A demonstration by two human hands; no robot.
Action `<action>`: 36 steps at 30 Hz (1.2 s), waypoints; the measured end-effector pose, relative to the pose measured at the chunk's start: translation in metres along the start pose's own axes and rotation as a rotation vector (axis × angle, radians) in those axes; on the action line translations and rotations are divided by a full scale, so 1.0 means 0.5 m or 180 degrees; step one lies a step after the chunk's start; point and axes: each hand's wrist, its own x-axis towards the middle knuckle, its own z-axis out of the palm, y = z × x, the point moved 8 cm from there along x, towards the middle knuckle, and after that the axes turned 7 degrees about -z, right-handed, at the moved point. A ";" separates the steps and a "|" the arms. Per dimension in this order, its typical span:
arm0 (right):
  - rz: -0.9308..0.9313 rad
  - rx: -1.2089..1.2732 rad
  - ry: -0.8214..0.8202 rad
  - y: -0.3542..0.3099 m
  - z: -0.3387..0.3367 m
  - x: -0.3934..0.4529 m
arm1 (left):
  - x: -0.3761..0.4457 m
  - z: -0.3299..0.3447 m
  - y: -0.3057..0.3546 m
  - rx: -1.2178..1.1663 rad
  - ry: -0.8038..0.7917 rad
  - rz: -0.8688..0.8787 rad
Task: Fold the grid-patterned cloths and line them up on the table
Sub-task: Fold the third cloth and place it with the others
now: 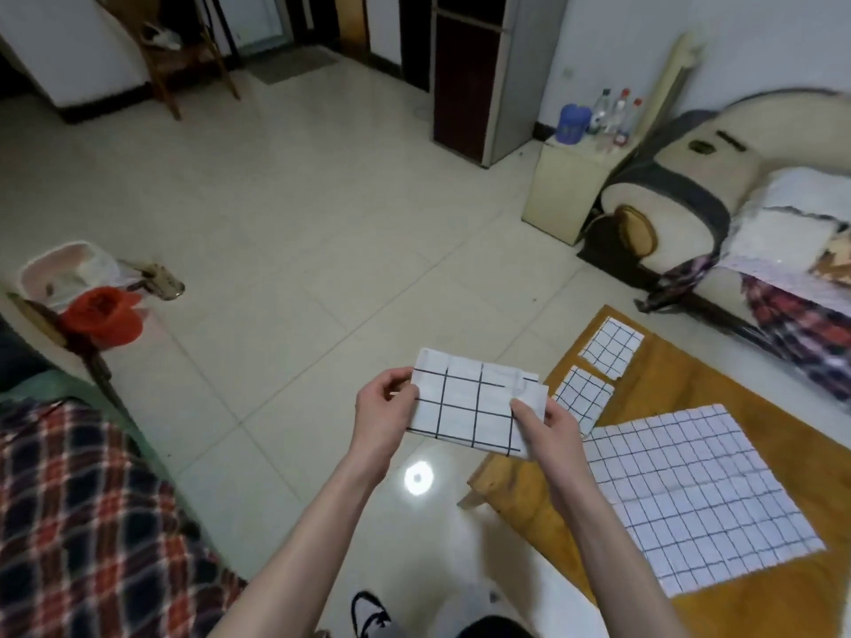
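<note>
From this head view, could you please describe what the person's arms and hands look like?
Both forearms are bare, with no sleeves in view. The left hand and right hand wear no gloves, and no rings, watch or markings can be seen.

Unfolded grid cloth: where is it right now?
Head view, lower right: the unfolded grid cloth lies flat on the wooden table, nearer the person than the two folded cloths, right of the right hand.

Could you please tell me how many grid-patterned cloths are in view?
4: one folded cloth held in both hands, two small folded ones on the table's far end, one large unfolded cloth nearer.
</note>
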 end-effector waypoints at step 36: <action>0.1191 0.1168 0.3723 0.144 -0.082 0.057 | 0.323 0.612 0.028 0.2367 -0.3133 -0.0021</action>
